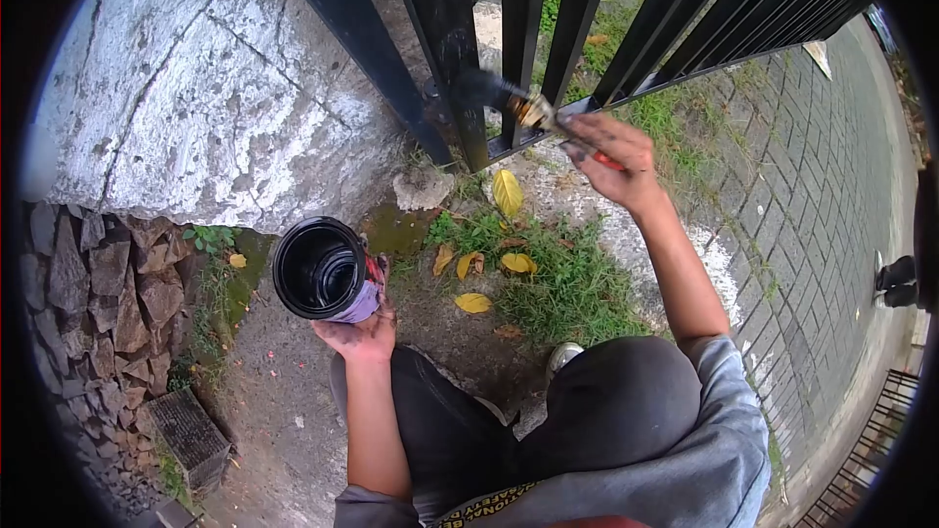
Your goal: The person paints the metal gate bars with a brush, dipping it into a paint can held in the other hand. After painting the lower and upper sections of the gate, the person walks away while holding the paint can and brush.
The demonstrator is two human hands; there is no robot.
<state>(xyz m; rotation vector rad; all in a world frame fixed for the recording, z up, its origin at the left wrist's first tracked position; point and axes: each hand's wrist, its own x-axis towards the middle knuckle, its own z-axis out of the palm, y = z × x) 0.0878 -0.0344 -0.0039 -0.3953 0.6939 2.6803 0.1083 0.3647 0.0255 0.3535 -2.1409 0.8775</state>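
The person wears a grey short-sleeved shirt (714,450), its sleeves ending above the elbows so both forearms are bare. A strip of yellow lettering on black (486,506) crosses the shirt's front at the bottom edge of the view, too cut off to read. The trousers (606,401) are dark grey, almost black, over bent knees. A light grey shoe tip (564,356) shows beside one knee. Dark smudges mark the fingers (577,149) of the right hand (611,161).

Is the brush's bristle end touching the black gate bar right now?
Touching: the head view shows the paintbrush bristles pressed against the gate bar, no gap visible.
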